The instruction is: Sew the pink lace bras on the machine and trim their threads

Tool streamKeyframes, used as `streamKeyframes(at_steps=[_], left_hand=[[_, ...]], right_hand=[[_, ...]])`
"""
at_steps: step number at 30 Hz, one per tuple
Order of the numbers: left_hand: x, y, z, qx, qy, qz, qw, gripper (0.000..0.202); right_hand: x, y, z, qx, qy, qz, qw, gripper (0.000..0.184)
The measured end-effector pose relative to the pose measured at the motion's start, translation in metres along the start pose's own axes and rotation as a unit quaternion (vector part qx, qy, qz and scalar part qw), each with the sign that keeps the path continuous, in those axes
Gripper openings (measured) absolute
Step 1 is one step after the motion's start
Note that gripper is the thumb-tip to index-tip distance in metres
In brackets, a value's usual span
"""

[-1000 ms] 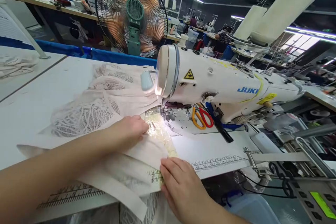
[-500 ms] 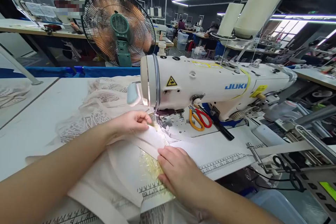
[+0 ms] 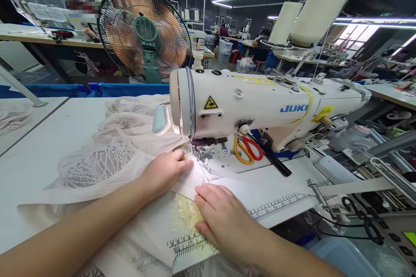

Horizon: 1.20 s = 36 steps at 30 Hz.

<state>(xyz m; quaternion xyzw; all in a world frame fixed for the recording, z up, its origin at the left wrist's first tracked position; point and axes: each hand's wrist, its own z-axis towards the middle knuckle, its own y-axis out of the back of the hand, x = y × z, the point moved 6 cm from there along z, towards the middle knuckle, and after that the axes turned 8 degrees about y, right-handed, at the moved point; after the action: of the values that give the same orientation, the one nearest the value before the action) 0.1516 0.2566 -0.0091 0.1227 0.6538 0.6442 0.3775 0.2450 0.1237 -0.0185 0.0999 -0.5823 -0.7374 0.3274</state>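
Note:
Pale pinkish-white fabric [image 3: 186, 183] lies under the needle area of a white sewing machine [image 3: 227, 106]. My left hand [image 3: 165, 172] is closed on the fabric just in front of the presser foot, with thumb and fingertips together. Lower and to the right, my right hand [image 3: 224, 220] grips the fabric's front end, fingers side by side and thumb tucked below; the fingertips' exact hold is partly hidden. Lace panels [image 3: 100, 160] of the same garment spread out to the left. Yellowish thread scraps [image 3: 186, 214] show under a clear cover between my hands.
Orange-handled and red-handled snips [image 3: 243, 151] lie under the machine arm beside a black-handled tool [image 3: 277, 164]. Ruler markings [image 3: 282, 205] run along the table's front edge. Behind stands a large fan [image 3: 144, 34]. A metal tape guide [image 3: 320, 194] is at right.
My left hand has slid slightly right and lower, its fingers nearer the needle area. The lace fabric at left has shifted and spread flatter. My right hand stays nearly in place.

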Motion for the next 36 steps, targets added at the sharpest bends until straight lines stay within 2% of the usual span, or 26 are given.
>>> streamKeyframes(at_steps=[7, 12, 17, 20, 24, 27, 31, 36], left_hand=[[-0.002, -0.002, 0.0, -0.005, 0.004, 0.03, 1.0, 0.031], [-0.011, -0.003, 0.003, -0.025, -0.053, 0.063, 0.996, 0.036], [-0.02, -0.005, -0.01, -0.026, -0.122, 0.083, 0.989, 0.026], [-0.02, -0.007, -0.017, -0.024, -0.14, 0.096, 0.985, 0.026], [-0.021, -0.011, -0.022, -0.05, -0.164, 0.141, 0.975, 0.034], [-0.021, -0.017, -0.021, -0.063, -0.161, 0.14, 0.975, 0.035], [-0.022, -0.023, -0.017, -0.074, -0.123, 0.129, 0.981, 0.034], [-0.028, -0.019, -0.019, -0.065, -0.112, 0.119, 0.984, 0.03]], right_hand=[[-0.001, -0.002, 0.0, 0.012, 0.006, -0.009, 1.0, 0.037], [-0.004, -0.001, 0.003, 0.004, -0.003, -0.011, 1.0, 0.039], [-0.002, 0.0, -0.001, 0.009, 0.006, -0.011, 1.0, 0.039], [-0.001, 0.0, -0.002, 0.016, 0.007, -0.013, 1.0, 0.039], [-0.002, -0.001, -0.002, 0.027, -0.003, -0.003, 1.0, 0.04], [-0.005, -0.001, -0.001, 0.026, -0.016, 0.002, 1.0, 0.039], [-0.007, -0.001, 0.003, 0.026, -0.027, 0.0, 0.999, 0.037], [-0.005, -0.004, 0.001, 0.052, -0.019, 0.006, 0.998, 0.042]])
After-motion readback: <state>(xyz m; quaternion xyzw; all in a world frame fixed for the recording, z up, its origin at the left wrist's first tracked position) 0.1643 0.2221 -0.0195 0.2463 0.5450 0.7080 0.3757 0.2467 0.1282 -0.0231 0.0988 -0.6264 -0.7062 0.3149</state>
